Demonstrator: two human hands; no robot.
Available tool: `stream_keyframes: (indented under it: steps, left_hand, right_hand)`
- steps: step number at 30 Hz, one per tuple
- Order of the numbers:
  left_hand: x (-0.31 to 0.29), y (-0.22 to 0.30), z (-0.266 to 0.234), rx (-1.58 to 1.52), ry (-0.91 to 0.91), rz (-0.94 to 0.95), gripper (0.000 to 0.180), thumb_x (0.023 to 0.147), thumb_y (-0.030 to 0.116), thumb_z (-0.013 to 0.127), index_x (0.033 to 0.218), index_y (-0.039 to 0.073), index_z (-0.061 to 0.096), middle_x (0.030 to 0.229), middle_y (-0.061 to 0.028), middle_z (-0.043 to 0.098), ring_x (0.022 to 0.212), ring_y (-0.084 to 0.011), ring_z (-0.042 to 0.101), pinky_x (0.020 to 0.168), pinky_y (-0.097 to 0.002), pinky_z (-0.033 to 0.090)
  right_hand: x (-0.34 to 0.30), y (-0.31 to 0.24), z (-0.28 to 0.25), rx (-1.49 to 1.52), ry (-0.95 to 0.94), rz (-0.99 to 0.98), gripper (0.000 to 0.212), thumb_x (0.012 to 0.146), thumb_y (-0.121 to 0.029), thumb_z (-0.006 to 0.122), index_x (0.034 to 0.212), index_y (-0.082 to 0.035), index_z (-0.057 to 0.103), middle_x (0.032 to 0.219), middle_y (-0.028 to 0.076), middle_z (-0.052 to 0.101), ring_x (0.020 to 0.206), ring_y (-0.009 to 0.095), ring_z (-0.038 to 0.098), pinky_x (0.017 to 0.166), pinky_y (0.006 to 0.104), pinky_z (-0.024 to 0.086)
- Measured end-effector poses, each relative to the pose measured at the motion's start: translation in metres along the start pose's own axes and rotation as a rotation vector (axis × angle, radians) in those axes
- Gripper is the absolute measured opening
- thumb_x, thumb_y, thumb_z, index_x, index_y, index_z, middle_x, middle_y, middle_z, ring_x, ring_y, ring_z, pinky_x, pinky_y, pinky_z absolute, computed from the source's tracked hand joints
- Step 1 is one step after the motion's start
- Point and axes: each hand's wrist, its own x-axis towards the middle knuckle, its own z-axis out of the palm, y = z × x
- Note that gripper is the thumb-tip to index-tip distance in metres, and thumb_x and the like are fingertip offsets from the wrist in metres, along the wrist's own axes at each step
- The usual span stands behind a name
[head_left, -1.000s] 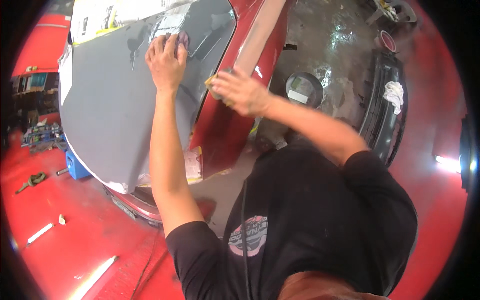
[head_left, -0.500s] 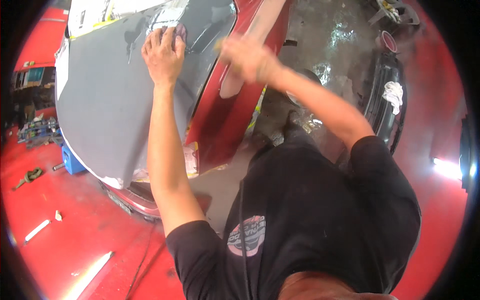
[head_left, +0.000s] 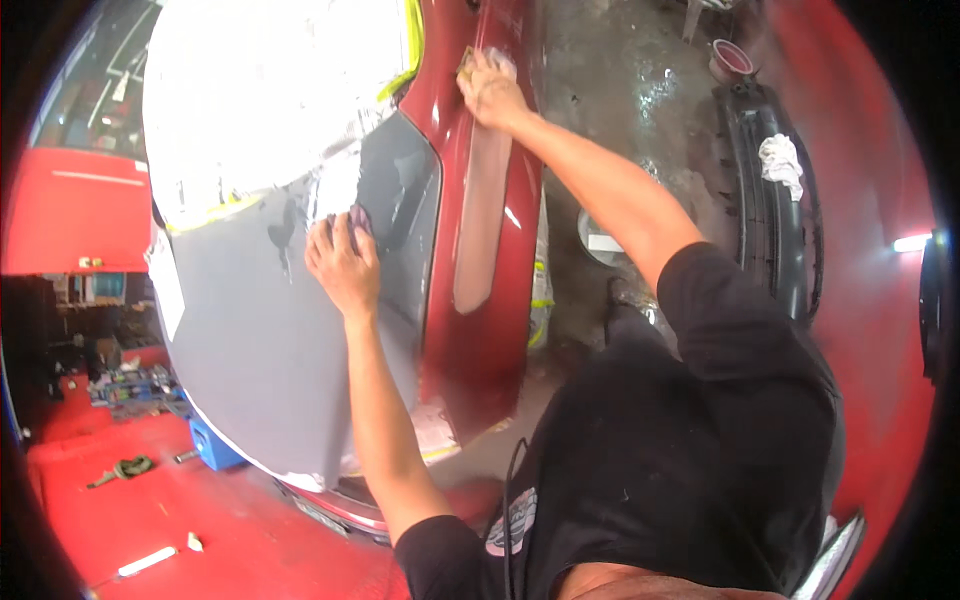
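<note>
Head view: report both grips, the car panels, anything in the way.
Left grip: purplish wad, on grey panel. Right grip: yellowish pad, at far end of pale strip on red panel. White covering beyond left grip.

Loose gear on both sides of the workshop
At right, a crumpled white cloth (head_left: 781,165) lies on a black car bumper (head_left: 791,250), with a pinkish-red basin (head_left: 723,70) just beside its far end; at left, a blue container (head_left: 213,446), jumbled hardware (head_left: 145,388) and an olive-green bundle (head_left: 124,469) share the red floor (head_left: 250,540).
</note>
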Motion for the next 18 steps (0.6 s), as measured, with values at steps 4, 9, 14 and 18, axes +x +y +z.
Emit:
stream_keyframes:
  steps: [4,9,14,18]
  left_hand:
    - [-0.019,-0.013,-0.022,0.085,-0.068,-0.07,0.036,0.093,0.021,0.065,0.126,0.007,0.069,0.132,-0.0173,0.061,0.131,-0.0392,0.053,0.113,-0.0514,0.038]
    - [-0.003,0.002,-0.01,0.046,-0.055,-0.017,0.036,0.093,0.019,0.064,0.126,0.007,0.069,0.133,-0.0183,0.06,0.131,-0.0411,0.052,0.113,-0.0521,0.038]
    - [-0.006,0.003,-0.009,-0.03,-0.08,-0.061,0.035,0.092,0.015,0.065,0.126,0.005,0.068,0.134,-0.0203,0.059,0.131,-0.0426,0.051,0.112,-0.0525,0.039]
    - [-0.013,-0.012,-0.012,0.066,-0.065,-0.081,0.034,0.091,0.013,0.066,0.124,0.004,0.069,0.132,-0.0204,0.06,0.128,-0.043,0.052,0.11,-0.0539,0.04]
  right_hand:
    - [-0.064,-0.09,-0.022,0.008,-0.126,-0.262,0.04,0.098,-0.02,0.055,0.127,0.007,0.064,0.148,0.028,0.053,0.147,0.049,0.039,0.124,0.0574,0.028]
    - [-0.009,-0.005,0.01,0.176,0.155,-0.193,0.056,0.101,-0.028,0.058,0.141,0.011,0.053,0.153,0.03,0.049,0.147,0.047,0.041,0.126,0.0515,0.028]
    - [0.08,0.007,-0.009,0.53,0.031,0.401,0.057,0.107,-0.033,0.044,0.144,0.011,0.049,0.16,0.031,0.039,0.15,0.041,0.038,0.126,0.0459,0.029]
    - [-0.022,-0.076,0.002,0.163,-0.046,-0.004,0.061,0.107,-0.027,0.045,0.155,0.01,0.035,0.159,0.037,0.034,0.153,0.049,0.027,0.127,0.0532,0.024]
